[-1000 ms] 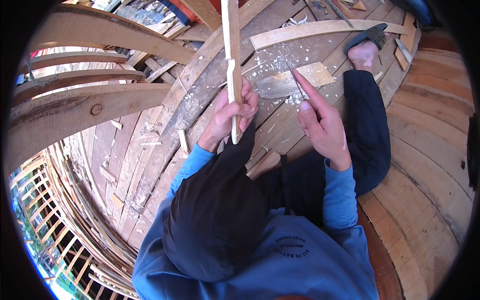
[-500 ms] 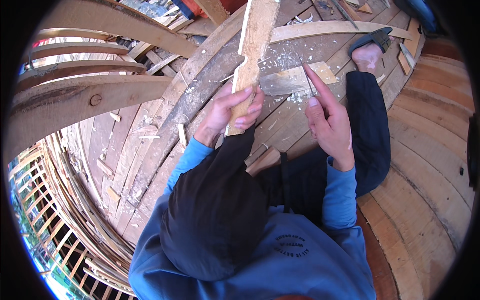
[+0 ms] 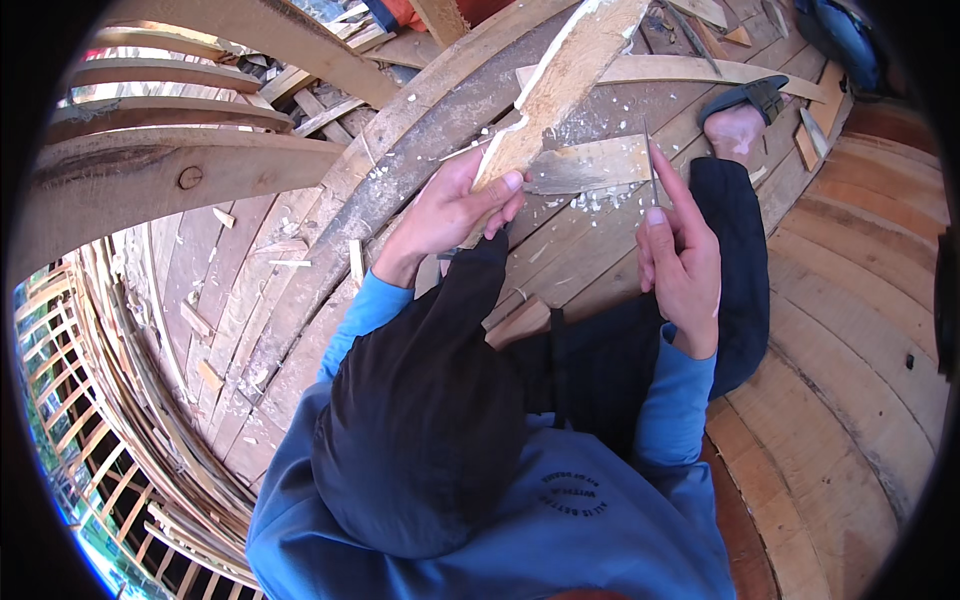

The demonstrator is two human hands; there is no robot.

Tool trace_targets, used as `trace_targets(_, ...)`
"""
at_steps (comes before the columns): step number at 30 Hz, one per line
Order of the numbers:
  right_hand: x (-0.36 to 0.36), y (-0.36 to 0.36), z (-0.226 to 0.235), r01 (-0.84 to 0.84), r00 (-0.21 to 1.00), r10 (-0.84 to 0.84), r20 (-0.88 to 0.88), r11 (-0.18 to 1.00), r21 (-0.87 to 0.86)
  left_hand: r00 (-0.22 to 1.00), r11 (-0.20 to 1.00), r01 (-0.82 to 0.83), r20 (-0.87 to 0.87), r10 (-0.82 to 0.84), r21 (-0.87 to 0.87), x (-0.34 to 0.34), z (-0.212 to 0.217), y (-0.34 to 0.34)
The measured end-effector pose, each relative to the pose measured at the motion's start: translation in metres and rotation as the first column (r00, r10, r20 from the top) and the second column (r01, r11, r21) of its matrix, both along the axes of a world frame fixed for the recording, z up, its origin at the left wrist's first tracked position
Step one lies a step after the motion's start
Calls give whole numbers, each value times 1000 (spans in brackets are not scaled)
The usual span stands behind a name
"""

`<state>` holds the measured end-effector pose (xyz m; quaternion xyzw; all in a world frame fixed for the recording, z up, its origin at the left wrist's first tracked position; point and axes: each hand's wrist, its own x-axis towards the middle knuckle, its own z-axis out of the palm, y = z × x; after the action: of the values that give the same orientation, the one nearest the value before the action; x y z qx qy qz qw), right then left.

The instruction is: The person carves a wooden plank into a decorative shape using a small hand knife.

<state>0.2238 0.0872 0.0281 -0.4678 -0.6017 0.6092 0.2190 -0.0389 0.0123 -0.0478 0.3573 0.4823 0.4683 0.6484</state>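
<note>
My left hand [image 3: 450, 208] is closed round the lower end of a long, pale wooden plank [image 3: 568, 80], which has a notch cut in its edge. The plank slants away from me, its far end leaning right. In my right hand [image 3: 684, 262] is a thin-bladed knife [image 3: 652, 172], seen nearly edge-on. The index finger lies along the blade and the thumb presses on its near part; the handle is hidden in the palm. The blade stands apart from the plank, to its right. A flat wooden board [image 3: 592, 166] lies on the floor between both hands, with shavings about it.
A long curved wooden strip [image 3: 690, 70] lies across the floor beyond. My right leg [image 3: 728, 270] and sandalled foot [image 3: 738, 128] are on the right. Heavy curved timbers [image 3: 170, 180] rise at the left, and wooden planking [image 3: 850, 310] curves along the right. Offcuts [image 3: 198, 318] lie about.
The plank has tilted, its far end moving right, and turned somewhat in my left hand. My right hand has moved right and slightly nearer me with the knife. My view has shifted slightly.
</note>
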Motion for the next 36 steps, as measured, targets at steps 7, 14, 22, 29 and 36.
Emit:
trace_targets(7, -12, -4, 0, -211, 968, 161, 194, 937, 277, 811, 981, -101, -557, 177, 166, 9, 9, 0)
trace_targets(14, -34, -18, 0, -271, 960, 215, 181, 881, 389, 726, 947, -216, -609, 319, 238, 10, 2, 0)
trace_targets(22, -52, -23, -7, -266, 957, 199, 212, 892, 366, 698, 931, -355, -639, 324, 84, 11, 1, 2)
trace_targets(29, -66, -21, 4, -355, 904, 246, 351, 888, 293, 605, 924, -333, -708, 364, 191, 13, -5, 2)
trace_targets(36, -69, -26, -6, -316, 924, 201, 324, 880, 355, 549, 932, -264, -755, 358, 250, 13, -15, 3)
